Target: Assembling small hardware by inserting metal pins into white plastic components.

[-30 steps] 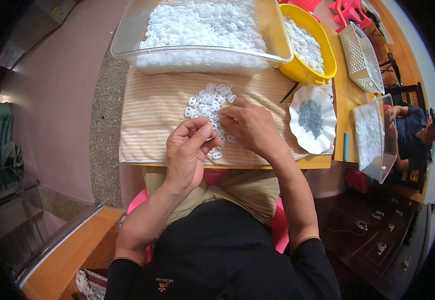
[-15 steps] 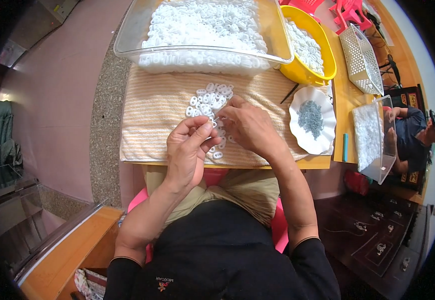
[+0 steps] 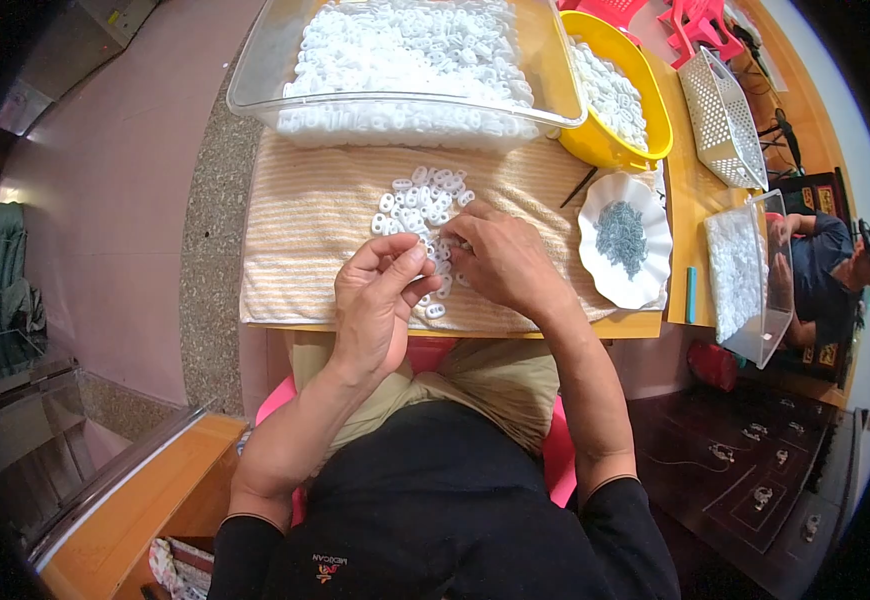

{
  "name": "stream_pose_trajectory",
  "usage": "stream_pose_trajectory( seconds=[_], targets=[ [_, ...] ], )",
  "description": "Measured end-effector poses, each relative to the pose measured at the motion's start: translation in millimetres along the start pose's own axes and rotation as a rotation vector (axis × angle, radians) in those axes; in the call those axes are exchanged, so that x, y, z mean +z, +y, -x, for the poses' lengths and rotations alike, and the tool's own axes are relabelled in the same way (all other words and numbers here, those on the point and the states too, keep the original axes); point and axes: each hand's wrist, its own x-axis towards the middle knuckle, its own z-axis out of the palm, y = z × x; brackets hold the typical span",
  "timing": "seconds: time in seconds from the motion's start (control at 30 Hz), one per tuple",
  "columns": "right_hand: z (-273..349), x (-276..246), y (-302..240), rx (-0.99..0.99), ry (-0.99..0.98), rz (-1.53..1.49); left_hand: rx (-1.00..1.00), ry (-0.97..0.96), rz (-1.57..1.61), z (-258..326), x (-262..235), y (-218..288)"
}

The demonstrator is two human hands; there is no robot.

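Observation:
Over the striped towel (image 3: 305,220), my left hand (image 3: 375,290) pinches a small white two-holed plastic piece (image 3: 427,250) between thumb and forefinger. My right hand (image 3: 503,258) is just to its right, with the fingers bent inward and pressed together. Whatever those fingertips hold, if anything, is too small and hidden to name. Beneath and beyond both hands lies a loose pile of the same white two-holed pieces (image 3: 420,200), oval in shape. Some of them are partly covered by my fingers.
A large clear bin (image 3: 405,112) full of white pieces stands at the back, with a yellow basin (image 3: 663,125) beside it. A scalloped white dish (image 3: 600,275) of small grey bits sits right. Farther right are a perforated basket (image 3: 730,130), a turquoise stick (image 3: 692,281) and another clear box (image 3: 770,325).
My right hand has shifted slightly down, and its fingertips have drawn a little away from the piece in my left hand. The left hand is nearly still.

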Motion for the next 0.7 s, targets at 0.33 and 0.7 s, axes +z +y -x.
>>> stream_pose_trajectory(
  seconds=[0.33, 0.7],
  targets=[
    [15.8, -1.2, -0.1, 0.009, 0.171, -0.367, -0.007, -0.012, -0.028, -1.2, -2.1, -1.5],
    [41.8, 5.7, 9.7, 0.208, 0.141, -0.930, -0.057, -0.048, -0.048, 2.0, -1.2, -8.2]
  ],
)
